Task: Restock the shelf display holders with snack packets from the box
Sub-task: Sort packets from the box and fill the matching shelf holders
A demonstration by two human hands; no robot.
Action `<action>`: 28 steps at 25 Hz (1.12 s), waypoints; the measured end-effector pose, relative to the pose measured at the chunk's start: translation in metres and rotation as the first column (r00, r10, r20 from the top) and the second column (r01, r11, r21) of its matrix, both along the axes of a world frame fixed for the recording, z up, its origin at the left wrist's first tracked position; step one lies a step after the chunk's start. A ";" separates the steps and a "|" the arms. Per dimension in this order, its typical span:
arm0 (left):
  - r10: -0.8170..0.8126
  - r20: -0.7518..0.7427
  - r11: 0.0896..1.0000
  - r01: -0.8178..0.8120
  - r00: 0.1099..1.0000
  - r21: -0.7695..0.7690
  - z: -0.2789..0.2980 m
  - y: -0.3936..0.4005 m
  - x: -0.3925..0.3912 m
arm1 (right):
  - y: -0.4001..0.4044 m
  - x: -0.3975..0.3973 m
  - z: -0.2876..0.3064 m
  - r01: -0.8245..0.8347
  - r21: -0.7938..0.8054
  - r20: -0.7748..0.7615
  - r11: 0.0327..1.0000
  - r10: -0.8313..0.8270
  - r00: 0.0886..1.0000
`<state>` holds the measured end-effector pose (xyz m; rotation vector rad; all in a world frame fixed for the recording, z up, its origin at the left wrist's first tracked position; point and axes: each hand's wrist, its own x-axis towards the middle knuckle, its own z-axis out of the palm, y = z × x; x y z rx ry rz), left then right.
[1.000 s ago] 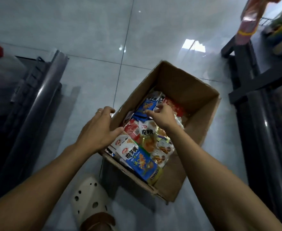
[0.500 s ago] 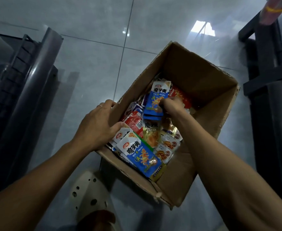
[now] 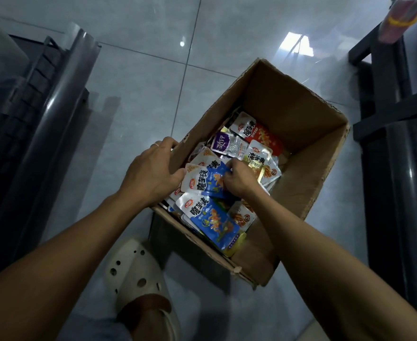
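An open cardboard box (image 3: pixel 308 153) sits on the tiled floor, holding several snack packets. My left hand (image 3: pixel 153 172) grips the box's left wall, fingers over the rim and thumb inside. My right hand (image 3: pixel 237 179) is inside the box and pinches a blue and white packet (image 3: pixel 202 180) near the left wall. Another blue packet (image 3: pixel 212 217) lies at the near end. A purple packet (image 3: pixel 227 145), a red packet (image 3: pixel 259 134) and a yellow packet (image 3: pixel 257 157) lie further back.
Dark shelf units stand on the left (image 3: pixel 42 114) and on the right (image 3: pixel 399 143) of the aisle. A pink packet (image 3: pixel 399 18) hangs at the top right. My foot in a white clog (image 3: pixel 136 274) is on the floor next to the box's near corner.
My right hand has come back from the far middle of the box to its left side with the blue packets. My left hand has stayed on the box wall.
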<state>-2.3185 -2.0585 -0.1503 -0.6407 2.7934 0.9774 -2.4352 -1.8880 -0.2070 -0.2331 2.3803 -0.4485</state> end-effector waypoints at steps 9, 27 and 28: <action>0.023 -0.015 1.000 -0.023 1.000 -0.005 -0.004 0.000 -0.001 | -0.008 0.012 -0.007 -0.347 0.033 -0.136 0.937 0.349 0.927; 0.030 -0.003 1.000 -0.030 1.000 -0.008 -0.002 0.000 0.000 | -0.007 0.029 0.009 -0.367 -0.174 0.278 0.914 0.403 0.872; 0.029 -0.004 1.000 -0.029 1.000 -0.008 -0.002 0.000 0.000 | -0.005 0.026 0.011 -0.343 -0.166 0.255 0.925 0.376 0.891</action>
